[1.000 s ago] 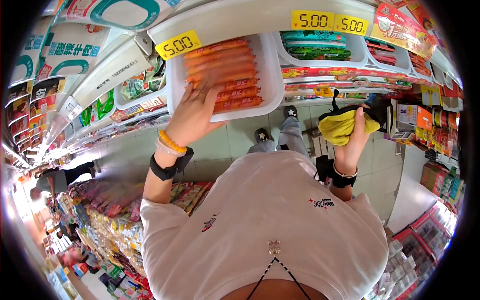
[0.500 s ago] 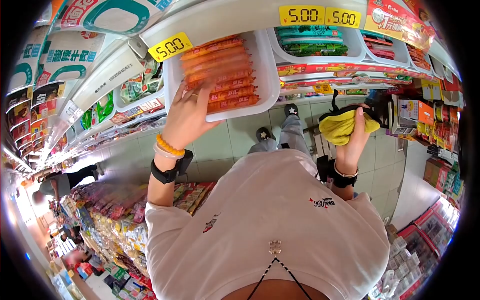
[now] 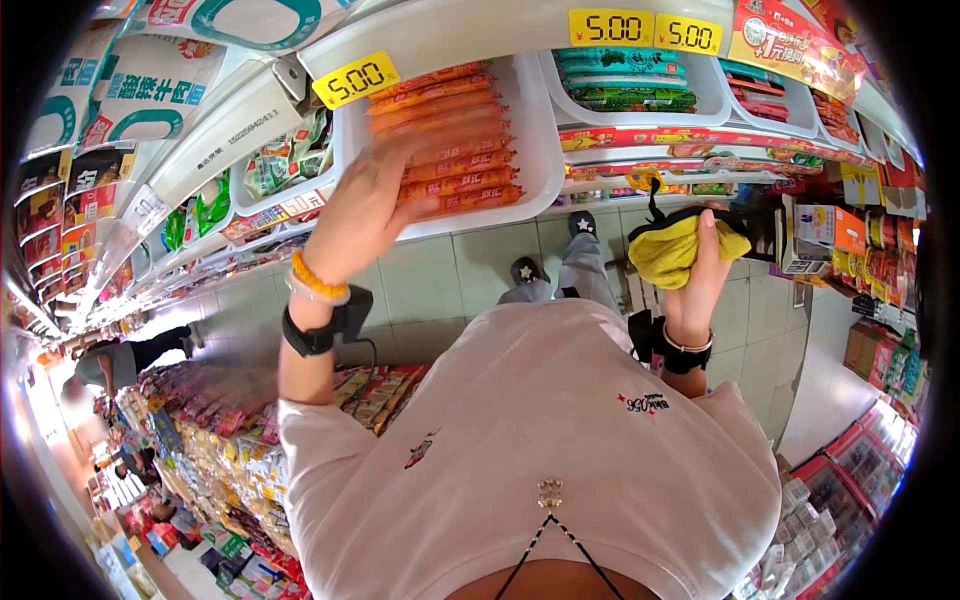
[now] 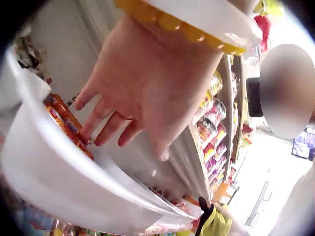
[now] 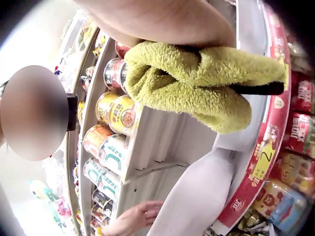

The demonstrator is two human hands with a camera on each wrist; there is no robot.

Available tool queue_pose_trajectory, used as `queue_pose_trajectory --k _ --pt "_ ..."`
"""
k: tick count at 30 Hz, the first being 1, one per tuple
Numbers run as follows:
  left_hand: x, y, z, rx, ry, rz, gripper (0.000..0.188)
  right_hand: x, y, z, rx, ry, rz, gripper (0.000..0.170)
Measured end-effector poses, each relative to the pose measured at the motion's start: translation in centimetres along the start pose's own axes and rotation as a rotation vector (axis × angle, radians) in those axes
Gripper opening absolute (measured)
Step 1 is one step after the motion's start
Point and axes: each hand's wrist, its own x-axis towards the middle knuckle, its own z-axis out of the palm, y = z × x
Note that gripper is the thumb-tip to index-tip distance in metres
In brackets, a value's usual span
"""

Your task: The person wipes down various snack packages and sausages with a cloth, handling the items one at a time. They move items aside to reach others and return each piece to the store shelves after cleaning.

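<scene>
Shifted leftward since the earlier frame, the left hand [image 3: 362, 208] reaches, fingers spread, over orange-wrapped sausages [image 3: 458, 165] in the white plastic tray [image 3: 537, 170]; right of the tray, the right hand [image 3: 700, 268] grips bunched yellow-green terry cloth [image 3: 662, 255] under its thumb.

Orange-wrapped stick-shaped sausages [image 3: 460, 163] lie side by side in a rectangular white plastic tray [image 3: 545, 180]. A yellow rectangular price tag [image 3: 354, 80] sits on the white shelf edge [image 3: 490, 40], at the tray's far left corner. Right of it, a second white plastic tray [image 3: 718, 100] holds green-wrapped sticks [image 3: 635, 101]. The bare left hand [image 3: 372, 195] is over the first tray's left edge; a yellow-green terry cloth [image 3: 665, 252] is in the bare right hand [image 3: 705, 268], before the second.
</scene>
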Motion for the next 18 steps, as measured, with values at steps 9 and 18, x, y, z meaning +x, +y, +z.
queue_pose_trajectory --k 9,18 --pt "10.1 -1.7 2.1 0.464 -0.224 0.544 0.026 -1.0 -0.1 1.9 0.046 -0.030 0.028 0.018" --pt "11.4 -1.0 2.1 0.437 -0.326 0.599 0.024 -1.3 -0.6 -1.5 0.028 0.048 0.004 0.020"
